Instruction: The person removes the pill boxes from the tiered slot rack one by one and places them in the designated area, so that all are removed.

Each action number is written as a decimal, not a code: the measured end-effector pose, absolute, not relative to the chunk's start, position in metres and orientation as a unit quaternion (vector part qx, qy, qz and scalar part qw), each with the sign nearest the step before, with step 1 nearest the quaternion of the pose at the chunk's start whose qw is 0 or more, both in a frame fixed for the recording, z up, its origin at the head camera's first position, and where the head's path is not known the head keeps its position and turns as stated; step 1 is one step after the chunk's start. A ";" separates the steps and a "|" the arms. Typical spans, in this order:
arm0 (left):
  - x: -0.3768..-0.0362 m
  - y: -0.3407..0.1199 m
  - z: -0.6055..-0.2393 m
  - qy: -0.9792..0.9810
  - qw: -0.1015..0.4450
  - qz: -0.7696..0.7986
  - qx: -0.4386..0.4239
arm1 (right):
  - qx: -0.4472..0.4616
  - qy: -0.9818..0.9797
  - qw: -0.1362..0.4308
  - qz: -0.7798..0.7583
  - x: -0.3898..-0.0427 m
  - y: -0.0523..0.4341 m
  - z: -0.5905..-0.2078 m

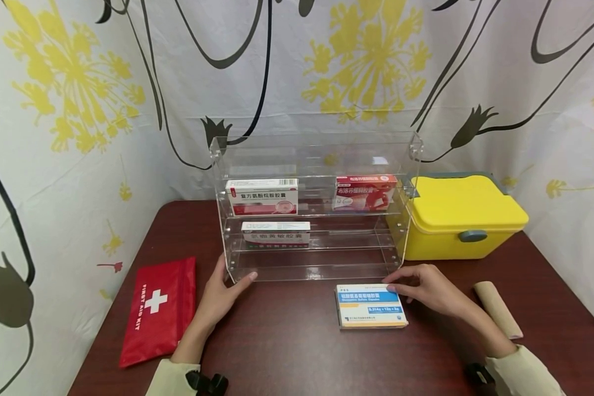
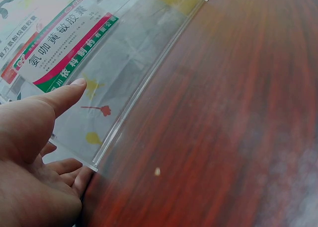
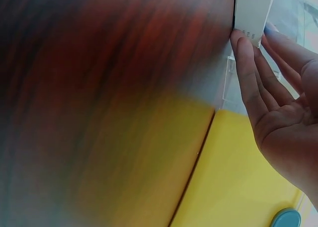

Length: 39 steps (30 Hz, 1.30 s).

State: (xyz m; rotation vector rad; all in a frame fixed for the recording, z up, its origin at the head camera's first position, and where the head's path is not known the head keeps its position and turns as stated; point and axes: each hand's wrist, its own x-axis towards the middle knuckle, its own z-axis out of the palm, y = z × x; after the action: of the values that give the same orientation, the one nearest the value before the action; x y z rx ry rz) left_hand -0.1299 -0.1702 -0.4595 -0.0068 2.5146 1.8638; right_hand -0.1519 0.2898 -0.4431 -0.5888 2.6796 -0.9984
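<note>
A white, blue and orange medicine box (image 1: pixel 371 308) lies face up in front of the clear acrylic display rack (image 1: pixel 312 272). My right hand (image 1: pixel 428 289) pinches its back right corner, thumb on the printed face. The right wrist view shows the fingers (image 3: pixel 247 70) on either side of the box end (image 3: pixel 253 13). At the rack's lower left corner is my left hand (image 1: pixel 218 300), thumb extended across the front and the other fingers outside the side panel. Behind that thumb, a white, green and magenta capsule box (image 2: pixel 69 43) stands on a lower tier.
Higher in the rack stand a white-and-red box (image 1: pixel 262 198) and a red box (image 1: pixel 365 193). A yellow case (image 1: pixel 467 220) is right of the rack. A tan roll (image 1: pixel 497 309) lies beyond my right wrist. On the left is a red first aid pouch (image 1: pixel 158 313).
</note>
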 end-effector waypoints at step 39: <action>-0.140 -0.175 -0.488 0.809 -0.017 0.588 0.002 | -0.304 0.898 -0.061 -0.313 -0.141 0.209 -0.362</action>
State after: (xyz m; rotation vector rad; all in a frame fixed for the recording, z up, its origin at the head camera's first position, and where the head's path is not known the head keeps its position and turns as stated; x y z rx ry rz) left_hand -0.1396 -0.1754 -0.4882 0.0076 2.5697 1.8669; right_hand -0.1413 0.2094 -0.3615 -0.9939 2.9360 -1.0246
